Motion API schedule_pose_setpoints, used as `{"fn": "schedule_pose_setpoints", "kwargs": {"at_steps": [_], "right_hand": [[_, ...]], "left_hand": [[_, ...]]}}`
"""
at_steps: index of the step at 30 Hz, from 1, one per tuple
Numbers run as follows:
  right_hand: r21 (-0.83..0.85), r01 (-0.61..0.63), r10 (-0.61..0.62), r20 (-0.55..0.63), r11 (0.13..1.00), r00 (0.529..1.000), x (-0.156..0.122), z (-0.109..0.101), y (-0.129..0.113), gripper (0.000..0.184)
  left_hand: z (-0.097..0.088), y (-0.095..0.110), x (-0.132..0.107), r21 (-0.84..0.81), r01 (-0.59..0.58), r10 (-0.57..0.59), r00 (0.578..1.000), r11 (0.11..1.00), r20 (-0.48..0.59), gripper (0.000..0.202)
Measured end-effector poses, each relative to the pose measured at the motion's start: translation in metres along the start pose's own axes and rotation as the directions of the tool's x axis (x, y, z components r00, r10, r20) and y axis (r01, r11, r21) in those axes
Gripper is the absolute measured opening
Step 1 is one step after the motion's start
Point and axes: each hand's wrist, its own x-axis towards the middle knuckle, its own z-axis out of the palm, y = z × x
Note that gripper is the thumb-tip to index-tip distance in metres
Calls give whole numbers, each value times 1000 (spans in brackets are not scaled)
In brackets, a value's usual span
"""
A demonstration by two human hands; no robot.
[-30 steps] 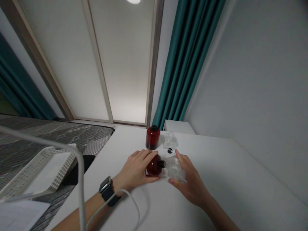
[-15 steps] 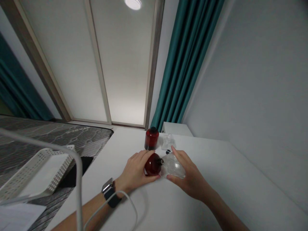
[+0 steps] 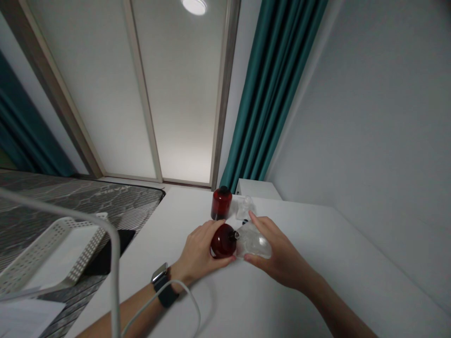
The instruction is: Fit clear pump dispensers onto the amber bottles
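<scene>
My left hand (image 3: 202, 249) is wrapped round a dark red bottle (image 3: 222, 241), which tilts so its black neck points right. On the right, my right hand (image 3: 278, 251) has thumb and fingers curved round a clear, shiny plastic piece (image 3: 254, 240); bottle or bag, I cannot tell. The bottle's neck is right at the left end of this clear piece, and whether they touch is unclear. Just beyond my right fingertips lies a small black part (image 3: 245, 222), partly hidden. Behind my left hand stands a second red bottle (image 3: 221, 203) with a black top.
Crumpled clear plastic (image 3: 245, 206) lies beside the standing bottle on the white table (image 3: 299, 300). A white cable (image 3: 190, 293) crosses my left forearm, and a grey tube (image 3: 114, 263) rises close to the camera. Left of the table is a white perforated basket (image 3: 79, 270).
My right hand and the clear piece have tilted slightly. Otherwise both hands keep nearly the same place and grip.
</scene>
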Motion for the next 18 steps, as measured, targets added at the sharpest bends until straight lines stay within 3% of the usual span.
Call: {"fn": "schedule_pose_setpoints", "kwargs": {"at_steps": [18], "right_hand": [[-49,-15,19,82,999,996,6,-9,-9,92]], "left_hand": [[3,2,-2,-30,6,-7,998,1000,-65,75]]}}
